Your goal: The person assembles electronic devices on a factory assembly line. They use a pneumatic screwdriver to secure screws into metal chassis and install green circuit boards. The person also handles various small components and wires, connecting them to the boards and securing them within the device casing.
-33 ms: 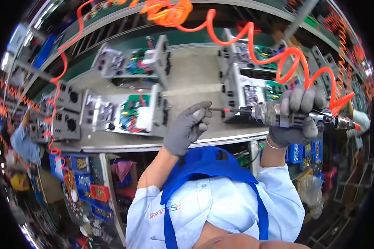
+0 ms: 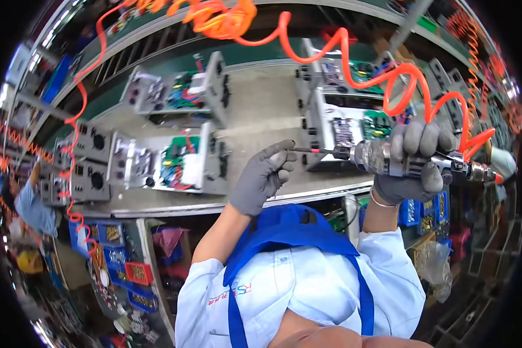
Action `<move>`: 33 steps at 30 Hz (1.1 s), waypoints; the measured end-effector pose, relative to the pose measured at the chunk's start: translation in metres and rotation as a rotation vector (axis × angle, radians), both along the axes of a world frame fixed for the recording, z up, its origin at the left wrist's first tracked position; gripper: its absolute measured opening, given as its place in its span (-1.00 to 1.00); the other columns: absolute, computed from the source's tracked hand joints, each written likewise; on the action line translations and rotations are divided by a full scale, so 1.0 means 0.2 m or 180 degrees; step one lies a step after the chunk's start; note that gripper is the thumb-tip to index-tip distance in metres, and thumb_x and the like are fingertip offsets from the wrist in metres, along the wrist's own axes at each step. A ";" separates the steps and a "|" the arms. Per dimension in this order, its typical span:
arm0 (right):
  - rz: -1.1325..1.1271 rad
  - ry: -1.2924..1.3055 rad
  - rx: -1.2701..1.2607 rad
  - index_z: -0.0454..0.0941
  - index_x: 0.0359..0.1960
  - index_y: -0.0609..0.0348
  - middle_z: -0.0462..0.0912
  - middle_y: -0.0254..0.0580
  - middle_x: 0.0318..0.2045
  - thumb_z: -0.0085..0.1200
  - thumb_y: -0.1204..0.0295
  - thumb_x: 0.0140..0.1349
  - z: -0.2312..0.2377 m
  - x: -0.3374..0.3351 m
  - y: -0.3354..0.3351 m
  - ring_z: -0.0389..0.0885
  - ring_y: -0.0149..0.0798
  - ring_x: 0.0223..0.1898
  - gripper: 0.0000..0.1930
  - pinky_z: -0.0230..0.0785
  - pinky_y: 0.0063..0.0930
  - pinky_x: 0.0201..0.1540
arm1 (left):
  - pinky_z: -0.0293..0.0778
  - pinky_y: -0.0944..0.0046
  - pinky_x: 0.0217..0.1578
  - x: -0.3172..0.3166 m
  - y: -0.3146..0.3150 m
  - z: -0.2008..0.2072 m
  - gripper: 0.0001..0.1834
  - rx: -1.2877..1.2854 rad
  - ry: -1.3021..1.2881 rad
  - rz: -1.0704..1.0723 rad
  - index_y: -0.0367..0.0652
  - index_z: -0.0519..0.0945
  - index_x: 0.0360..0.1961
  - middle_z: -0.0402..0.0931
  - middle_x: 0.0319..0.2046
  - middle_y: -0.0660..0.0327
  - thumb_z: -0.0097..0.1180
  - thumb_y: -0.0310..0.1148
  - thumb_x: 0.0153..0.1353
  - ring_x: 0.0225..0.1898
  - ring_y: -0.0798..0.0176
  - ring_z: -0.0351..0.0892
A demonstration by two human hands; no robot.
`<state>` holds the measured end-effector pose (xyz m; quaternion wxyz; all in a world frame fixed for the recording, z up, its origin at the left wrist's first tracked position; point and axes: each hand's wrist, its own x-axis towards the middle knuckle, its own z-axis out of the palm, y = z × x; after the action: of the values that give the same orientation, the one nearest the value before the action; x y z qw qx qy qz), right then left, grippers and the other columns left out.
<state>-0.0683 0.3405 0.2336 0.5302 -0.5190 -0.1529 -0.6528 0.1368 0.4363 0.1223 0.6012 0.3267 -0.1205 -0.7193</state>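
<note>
My right hand (image 2: 422,142), in a grey glove, is wrapped round a silver air screwdriver (image 2: 372,158) held nearly level. Its long thin bit (image 2: 303,149), with a red band, points left. At the bit's tip my left hand (image 2: 264,177), also gloved in grey, is closed, thumb and forefinger pinching there. Whether a screw sits between those fingertips is hidden. An orange coiled hose (image 2: 410,71) runs from the screwdriver up across the view. Just beyond the bit stands an open grey metal chassis (image 2: 314,129) with green circuit boards inside.
More open chassis (image 2: 188,174) with boards and wires stand on the bench (image 2: 255,110), left and far. Closed grey units with round fans (image 2: 100,178) are stacked at far left. Blue bins (image 2: 115,254) and a red bin (image 2: 138,272) of small parts sit low left. Another person's sleeve (image 2: 33,209) shows at left.
The bench and its chassis have shifted slightly left and down in the view. Both hands and the screwdriver keep nearly the same pose.
</note>
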 end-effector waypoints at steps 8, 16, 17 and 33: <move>-0.0588 0.0225 0.0171 0.36 0.08 0.16 0.20 -0.27 -0.59 -0.02 0.44 -0.03 -0.09 -0.42 -0.36 0.25 -0.28 -0.56 -0.48 0.28 -0.46 -0.65 | 0.56 0.59 -0.48 -0.43 -0.44 -0.16 -0.66 0.0217 0.0349 -0.0019 -0.30 0.40 -0.03 0.47 -0.29 0.19 0.03 -0.30 0.25 -0.40 0.47 0.50; -0.0536 0.0125 0.0391 0.37 0.06 0.10 0.27 -0.26 -0.52 0.03 0.41 0.01 -0.17 -0.53 -0.65 0.29 -0.28 -0.51 -0.51 0.31 -0.48 -0.63 | 0.18 0.68 -0.69 -0.53 -0.73 -0.10 -0.61 0.0339 -0.0046 -0.0254 -0.24 0.43 -0.17 0.32 -0.46 0.40 0.07 -0.10 0.22 -0.58 0.62 0.20; -0.0542 0.0133 0.0334 0.37 0.06 0.10 0.27 -0.27 -0.52 0.03 0.41 0.01 -0.17 -0.55 -0.69 0.29 -0.29 -0.51 -0.51 0.30 -0.49 -0.63 | 0.18 0.68 -0.69 -0.55 -0.78 -0.09 -0.61 0.0351 -0.0213 -0.0267 -0.24 0.43 -0.17 0.33 -0.46 0.40 0.06 -0.10 0.22 -0.58 0.62 0.21; -0.0386 0.0547 0.0134 0.35 0.11 0.06 0.36 -0.22 -0.35 0.00 0.43 0.01 -0.05 -0.78 -1.38 0.33 -0.21 -0.38 -0.48 0.34 -0.38 -0.47 | 0.20 0.66 -0.68 -0.78 -1.59 -0.11 -0.83 0.0252 0.1650 -0.0438 -0.14 0.39 -0.30 0.15 -0.52 0.45 0.06 -0.30 0.24 -0.58 0.58 0.09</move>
<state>-0.2245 0.0643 0.2227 0.5116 -0.5702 -0.0614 -0.6398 -0.0189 0.1190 0.1009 0.5485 0.1459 0.0437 -0.8222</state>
